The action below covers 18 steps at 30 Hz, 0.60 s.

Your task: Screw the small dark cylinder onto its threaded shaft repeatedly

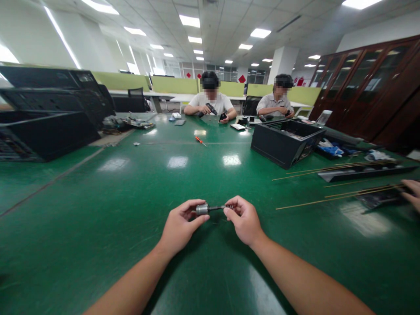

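Observation:
Between my two hands lies a short silver metal cylinder with a thin dark shaft (215, 208), held level just above the green table. My left hand (180, 223) grips the cylinder end between thumb and fingers. At the other end, my right hand (244, 221) pinches the shaft's tip, where a small ridged part partly shows between the fingertips. The exact kind of this piece cannot be made out.
An orange screwdriver (200, 141) lies ahead on the green table (131, 188). Black computer cases (272, 142) stand right and left. Thin yellowish rods (305, 203) lie at right, near another person's hand (411, 192). Two people sit opposite, one with a power drill (211, 108).

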Each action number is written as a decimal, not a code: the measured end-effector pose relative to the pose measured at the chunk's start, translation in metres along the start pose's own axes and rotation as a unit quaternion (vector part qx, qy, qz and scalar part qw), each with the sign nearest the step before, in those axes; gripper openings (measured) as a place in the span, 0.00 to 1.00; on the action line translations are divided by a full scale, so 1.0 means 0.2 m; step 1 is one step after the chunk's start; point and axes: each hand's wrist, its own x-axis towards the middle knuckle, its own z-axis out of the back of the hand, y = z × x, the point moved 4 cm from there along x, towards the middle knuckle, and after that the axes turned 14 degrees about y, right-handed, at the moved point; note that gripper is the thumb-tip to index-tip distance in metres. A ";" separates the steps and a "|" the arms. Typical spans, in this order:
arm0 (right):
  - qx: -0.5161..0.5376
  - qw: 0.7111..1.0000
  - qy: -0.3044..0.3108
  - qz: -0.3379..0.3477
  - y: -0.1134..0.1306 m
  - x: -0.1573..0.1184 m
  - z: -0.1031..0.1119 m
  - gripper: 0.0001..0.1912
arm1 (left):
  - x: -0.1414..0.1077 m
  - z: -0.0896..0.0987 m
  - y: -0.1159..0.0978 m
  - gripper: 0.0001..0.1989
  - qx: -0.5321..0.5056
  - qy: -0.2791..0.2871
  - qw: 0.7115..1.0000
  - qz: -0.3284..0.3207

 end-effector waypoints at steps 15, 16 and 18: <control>0.001 1.000 -0.002 0.003 -0.01 0.00 0.01 0.06 | 0.00 0.00 0.00 0.24 -0.007 -0.002 1.000 0.006; 0.000 1.000 -0.003 0.003 -0.01 0.00 0.01 0.06 | 0.01 0.00 0.00 0.24 -0.008 -0.002 1.000 0.007; 0.008 1.000 -0.005 0.006 0.00 0.00 0.01 0.06 | 0.01 0.00 0.00 0.24 -0.009 -0.003 1.000 0.007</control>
